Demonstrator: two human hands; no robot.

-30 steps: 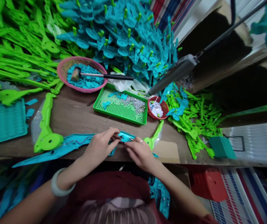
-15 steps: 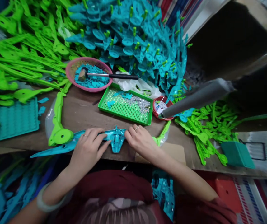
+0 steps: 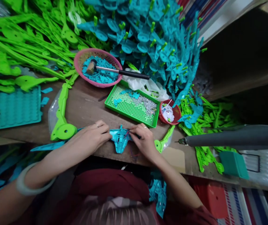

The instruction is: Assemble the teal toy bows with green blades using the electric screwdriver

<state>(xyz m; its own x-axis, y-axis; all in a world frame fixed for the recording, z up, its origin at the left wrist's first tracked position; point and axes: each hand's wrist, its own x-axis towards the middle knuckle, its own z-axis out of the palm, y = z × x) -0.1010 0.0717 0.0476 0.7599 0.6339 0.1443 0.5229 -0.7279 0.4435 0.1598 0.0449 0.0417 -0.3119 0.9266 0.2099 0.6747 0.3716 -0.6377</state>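
Blue winged shell (image 3: 121,142) lies at the bench edge, on the near side of the green perforated tray (image 3: 126,106). Left hand (image 3: 91,137) closes over one side, presumably to steady it. Right hand (image 3: 144,137) bunches at the other, by a red wire (image 3: 126,133); cannot tell whether it pinches wire or plastic. Powered screwdriver (image 3: 230,137) right of tray, tip workward, likely for quick reach. Tray rim seems to corral silvery screws (image 3: 148,105). Beyond tray, leftward: hammer (image 3: 128,73) across pink basket (image 3: 98,83), probably parked handy.
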